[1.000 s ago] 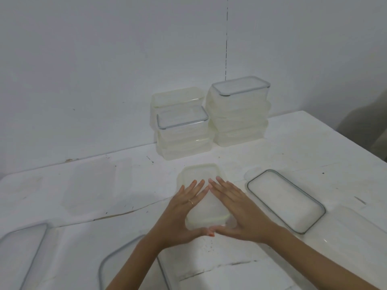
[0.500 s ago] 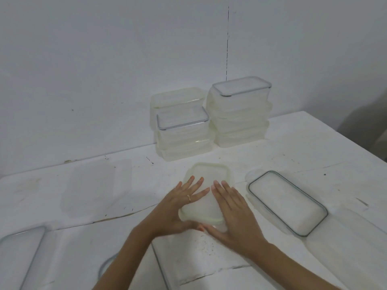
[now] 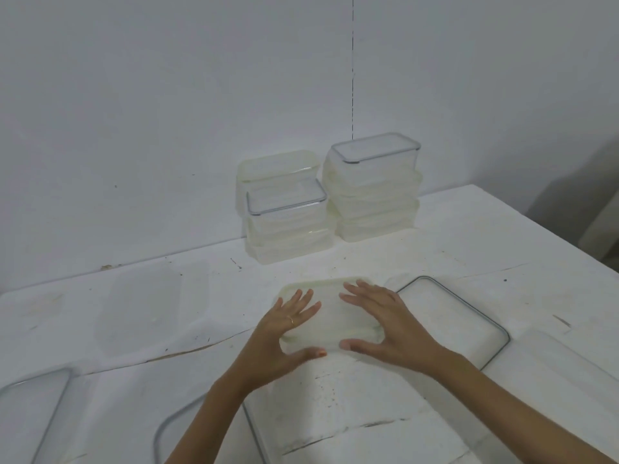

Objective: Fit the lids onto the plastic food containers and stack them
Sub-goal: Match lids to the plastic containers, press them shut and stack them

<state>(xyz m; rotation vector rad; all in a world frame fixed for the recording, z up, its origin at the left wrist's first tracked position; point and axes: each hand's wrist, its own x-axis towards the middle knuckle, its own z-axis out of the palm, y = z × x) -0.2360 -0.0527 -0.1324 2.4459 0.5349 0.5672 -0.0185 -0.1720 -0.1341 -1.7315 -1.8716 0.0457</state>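
A pale yellowish plastic container with its lid on (image 3: 330, 313) lies crosswise on the white table (image 3: 452, 249) in front of me. My left hand (image 3: 291, 333) presses on the left part of the lid with straight, spread fingers, thumb against the near wall. My right hand (image 3: 378, 326) lies the same way on the right part. At the back stand stacks of lidded containers: a low left stack (image 3: 288, 226), a taller right stack (image 3: 375, 189), and one container (image 3: 278, 165) behind the left stack.
A grey-rimmed lid (image 3: 452, 323) lies just right of the container. Two more grey-rimmed lids lie at the bottom left (image 3: 30, 413) and under my left forearm (image 3: 174, 430). Faint clear plastic pieces lie at the left (image 3: 144, 306) and far right (image 3: 569, 373). The table edge runs along the right.
The container has been turned from lengthwise to crosswise. My hands, close together over its near end before, have spread apart to its left and right parts.
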